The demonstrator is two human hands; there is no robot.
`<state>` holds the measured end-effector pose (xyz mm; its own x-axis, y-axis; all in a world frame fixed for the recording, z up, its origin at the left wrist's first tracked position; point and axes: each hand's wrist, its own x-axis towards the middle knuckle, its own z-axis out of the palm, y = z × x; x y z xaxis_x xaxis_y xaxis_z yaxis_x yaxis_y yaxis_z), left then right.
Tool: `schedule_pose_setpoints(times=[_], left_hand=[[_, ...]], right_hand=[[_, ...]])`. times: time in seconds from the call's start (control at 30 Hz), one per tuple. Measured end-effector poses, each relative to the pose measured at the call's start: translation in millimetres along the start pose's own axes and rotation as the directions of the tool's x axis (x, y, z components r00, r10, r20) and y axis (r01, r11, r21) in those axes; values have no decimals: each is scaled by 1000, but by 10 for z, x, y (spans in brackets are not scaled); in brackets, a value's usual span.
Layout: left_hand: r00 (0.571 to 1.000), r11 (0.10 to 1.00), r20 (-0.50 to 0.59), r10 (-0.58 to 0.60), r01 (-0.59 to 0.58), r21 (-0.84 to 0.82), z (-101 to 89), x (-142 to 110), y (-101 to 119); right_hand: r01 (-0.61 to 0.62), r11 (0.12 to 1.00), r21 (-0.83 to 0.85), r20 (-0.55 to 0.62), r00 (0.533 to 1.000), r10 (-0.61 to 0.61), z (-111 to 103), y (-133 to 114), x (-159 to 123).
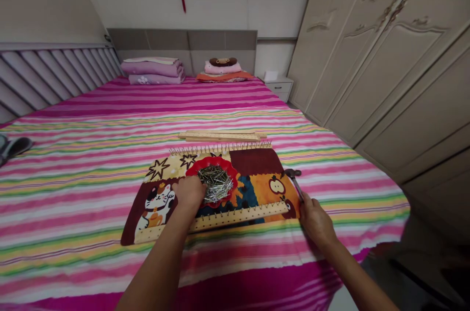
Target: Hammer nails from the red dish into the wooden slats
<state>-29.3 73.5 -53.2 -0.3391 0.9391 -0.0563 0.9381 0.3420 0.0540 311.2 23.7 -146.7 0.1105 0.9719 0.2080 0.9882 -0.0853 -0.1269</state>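
My left hand is at the left edge of a red scalloped bowl filled with loose nails. Its fingers are curled, and what they may hold is hidden behind the hand. Gripped low on its handle, a hammer is in my right hand, its head pointing away from me at the mat's right edge. Under the bowl lies a patterned mat with a cat and apple print. Across its near side runs a wooden strip with nails standing in part of it, close below the bowl.
Along the mat's far edge is another wooden strip with a row of upright nails. Several bare-looking strips lie stacked beyond it. Everything rests on a bed with a striped sheet; folded bedding is at the headboard, wardrobes on the right.
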Motion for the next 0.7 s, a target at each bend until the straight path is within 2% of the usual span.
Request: schedule_pose_setpoints(times=[0.2, 0.37, 0.5, 0.57, 0.63, 0.7], left_hand=[[998, 967, 29, -49, 55, -251, -40, 51, 13], [996, 894, 72, -50, 77, -441, -82, 93, -208], [997, 794, 61, -57, 82, -603, -72, 24, -366], [995, 649, 87, -55, 101, -754, -83, -32, -429], [990, 393, 128, -65, 143, -908, -116, -101, -511], [984, 152, 139, -112, 155, -976, -156, -193, -627]], right_hand=[[-9, 1000, -16, 4, 1000, 9, -28, -26, -2], [-17, 1000, -18, 6, 1000, 17, -31, -36, 2], [-17, 1000, -11, 6, 1000, 18, -28, -37, 2], [-15, 1000, -5, 3, 1000, 15, -26, -35, -3], [-14, 1000, 3, -3, 1000, 14, -22, -32, -8], [-15, 1000, 16, -12, 1000, 15, -21, -30, -12]])
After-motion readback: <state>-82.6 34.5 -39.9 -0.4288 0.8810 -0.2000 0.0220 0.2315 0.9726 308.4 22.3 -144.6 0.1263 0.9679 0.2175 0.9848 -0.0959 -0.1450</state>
